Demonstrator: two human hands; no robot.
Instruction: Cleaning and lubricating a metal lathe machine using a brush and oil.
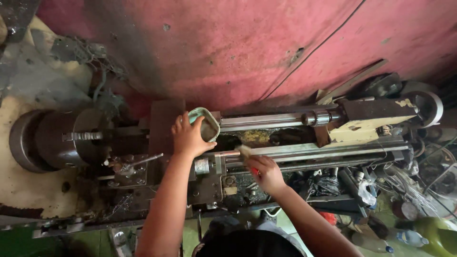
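My left hand grips a small green-rimmed rectangular tin holding dark liquid, held over the lathe's carriage. My right hand holds a paintbrush with a red handle. Its pale bristles touch the lathe's bed rails just right of the carriage. Both hands are over the middle of the old, oily metal lathe.
The lathe's chuck is at the left, the tailstock at the right. A red wall stands behind. Clutter of wires, plastic bags and a green bottle lies at the lower right.
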